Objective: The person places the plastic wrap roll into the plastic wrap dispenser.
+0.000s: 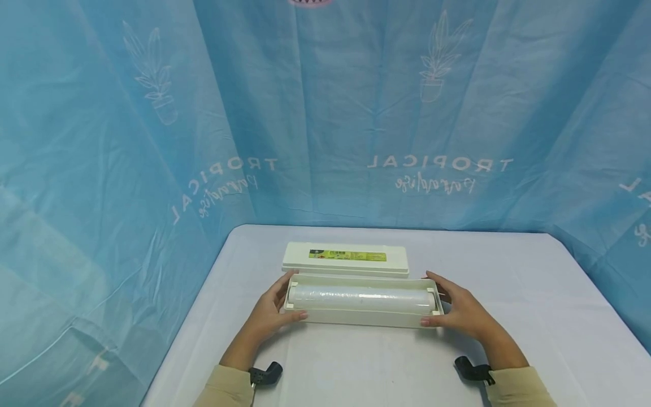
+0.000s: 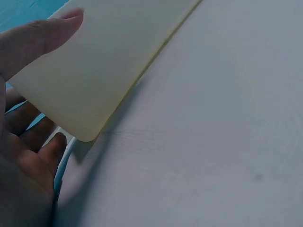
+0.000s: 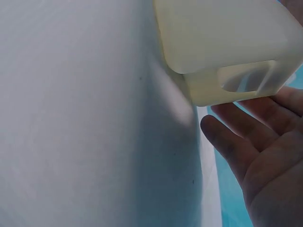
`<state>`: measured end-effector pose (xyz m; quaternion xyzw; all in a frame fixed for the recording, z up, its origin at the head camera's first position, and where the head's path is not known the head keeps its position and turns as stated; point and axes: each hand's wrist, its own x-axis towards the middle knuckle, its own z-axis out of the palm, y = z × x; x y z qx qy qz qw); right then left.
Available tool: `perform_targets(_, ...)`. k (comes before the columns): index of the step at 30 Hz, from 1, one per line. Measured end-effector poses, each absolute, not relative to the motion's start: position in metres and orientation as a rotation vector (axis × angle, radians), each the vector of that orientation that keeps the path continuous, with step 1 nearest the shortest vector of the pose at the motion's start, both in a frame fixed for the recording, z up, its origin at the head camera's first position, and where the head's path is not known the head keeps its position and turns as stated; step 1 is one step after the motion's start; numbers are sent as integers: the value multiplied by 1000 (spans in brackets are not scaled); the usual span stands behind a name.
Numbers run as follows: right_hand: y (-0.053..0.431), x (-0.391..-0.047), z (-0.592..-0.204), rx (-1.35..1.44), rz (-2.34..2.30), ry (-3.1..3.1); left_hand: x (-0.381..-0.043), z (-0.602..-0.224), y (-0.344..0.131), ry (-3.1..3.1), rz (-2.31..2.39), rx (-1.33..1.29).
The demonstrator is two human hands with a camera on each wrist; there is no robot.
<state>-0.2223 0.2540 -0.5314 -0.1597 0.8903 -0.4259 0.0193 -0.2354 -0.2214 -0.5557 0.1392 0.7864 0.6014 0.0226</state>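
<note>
1. Main item: a long, cream-coloured, rectangular plastic box (image 1: 356, 317); it is open at the top and lies crosswise over the middle of the table, between the two hands; whether its base touches the table cannot be told.
2. Contents: a glossy, whitish, translucent cylindrical roll (image 1: 362, 299); it lies lengthwise inside the box, between the two end walls.
3. Left hand (image 1: 272, 308): holds the left end of the box; the thumb (image 2: 57, 35) lies on the near wall, the index finger reaches the far left corner; the remaining fingers are bent beside the end.
4. Right hand (image 1: 460, 308): holds the right end of the box; the thumb lies on the near wall, the index finger reaches the far right corner; the end wall shows a rectangular recess or opening (image 3: 248, 76), and the other fingers spread beside it.
5. Lid: a flat, cream-coloured, rectangular plastic lid (image 1: 346, 267); it lies just beyond the far side of the box, bearing a yellow-green printed label (image 1: 348, 255).
6. Surroundings: a table under a white cloth (image 1: 356, 367); a blue printed fabric curtain (image 1: 330, 113) stands at the far and left sides; beige sleeves (image 1: 224, 387) cover both forearms; a black wrist-mounted device (image 1: 267, 374) sits at each cuff.
</note>
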Motion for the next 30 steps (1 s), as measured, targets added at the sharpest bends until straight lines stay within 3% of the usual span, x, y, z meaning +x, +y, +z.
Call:
perform_targets(11, 254, -228, -536, -517, -1359, 2737, -260, -544, -258, 2400, 1938, 676)
perform_targets(18, 255, -228, -537, -545, -1373, 2711, -286, -541, -273, 2593, 1792, 552)
perform_targets(30, 257, -221, -534, -538, -1390, 2732, -322, -544, -256, 2773, 1438, 382)
